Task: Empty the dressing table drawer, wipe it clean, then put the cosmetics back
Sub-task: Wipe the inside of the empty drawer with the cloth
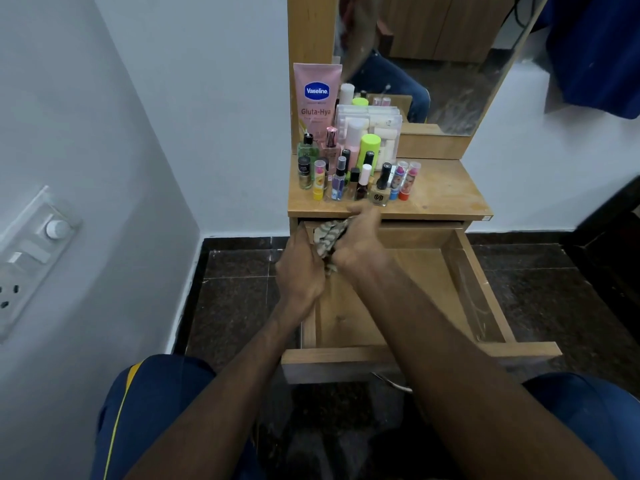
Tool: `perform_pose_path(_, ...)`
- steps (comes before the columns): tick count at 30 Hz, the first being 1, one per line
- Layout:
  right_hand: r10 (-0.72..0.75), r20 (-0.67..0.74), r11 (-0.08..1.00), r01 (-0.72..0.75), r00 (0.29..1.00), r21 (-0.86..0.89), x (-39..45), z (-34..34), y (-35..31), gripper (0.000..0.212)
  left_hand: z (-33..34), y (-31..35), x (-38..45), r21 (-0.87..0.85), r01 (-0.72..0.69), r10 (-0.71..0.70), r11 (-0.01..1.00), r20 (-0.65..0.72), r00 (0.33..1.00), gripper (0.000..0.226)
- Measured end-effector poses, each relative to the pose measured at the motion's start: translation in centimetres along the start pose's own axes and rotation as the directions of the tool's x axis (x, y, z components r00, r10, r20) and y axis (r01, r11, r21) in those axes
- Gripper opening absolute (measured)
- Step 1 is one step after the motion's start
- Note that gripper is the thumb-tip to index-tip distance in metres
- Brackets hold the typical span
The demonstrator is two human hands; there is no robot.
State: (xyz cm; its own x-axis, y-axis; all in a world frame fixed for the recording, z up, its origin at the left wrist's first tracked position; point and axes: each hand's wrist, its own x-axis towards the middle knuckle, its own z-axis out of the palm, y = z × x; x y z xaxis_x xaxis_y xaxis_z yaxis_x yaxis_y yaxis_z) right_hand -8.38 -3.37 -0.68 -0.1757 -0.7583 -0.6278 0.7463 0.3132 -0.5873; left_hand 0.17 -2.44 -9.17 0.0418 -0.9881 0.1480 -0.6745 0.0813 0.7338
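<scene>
The wooden drawer (485,306) of the dressing table is pulled out wide, and the part of its bottom that shows is bare. Both hands hold a striped cloth (327,237) over the drawer's back left corner. My left hand (299,271) grips the cloth's lower part. My right hand (360,244) grips its upper part, just under the tabletop edge. On the tabletop (443,192) stand several cosmetics: a pink Vaseline tube (317,98), nail polish bottles (381,188), lipsticks (405,181) and a clear organiser box (377,126).
A mirror (433,57) rises behind the tabletop. A white wall with a switch panel (31,258) runs along the left. Dark stone floor (235,299) surrounds the table. My knees in blue shorts (156,410) sit at the drawer's front.
</scene>
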Motion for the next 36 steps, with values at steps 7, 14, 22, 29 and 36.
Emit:
perform_pose_path(7, -0.032, -0.065, 0.991, 0.04, 0.997, 0.127, 0.5, -1.2, 0.9, 0.008, 0.2, -0.3, 0.4, 0.003, 0.005, -0.005, 1.0, 0.009, 1.0, 0.035)
perform_pose_path(14, 0.025, -0.064, 0.991, -0.016, 0.998, 0.131, 0.0, 0.3, -0.5, 0.025, -0.2, 0.1, -0.2, -0.019, -0.016, 0.016, 1.0, -0.005, 1.0, 0.032)
perform_pose_path(22, -0.023, -0.006, 0.986, 0.024, 1.0, 0.166, 0.1, 0.0, -1.1, 0.017, -0.5, 0.3, -0.3, -0.05, -0.012, 0.012, 0.999, -0.003, 1.0, 0.039)
perform_pose_path(29, 0.021, 0.017, 0.982, -0.023, 1.0, 0.189, 0.1, -0.9, -1.5, 0.039, -0.4, 0.4, -0.4, -0.014, -0.009, 0.009, 1.0, -0.021, 1.0, 0.034)
perform_pose_path(36, -0.049, 0.044, 0.971, 0.037, 0.998, 0.237, -0.8, -0.9, -0.2, 0.021, -0.2, 0.1, 0.0, 0.005, 0.014, -0.014, 1.0, -0.005, 1.0, 0.028)
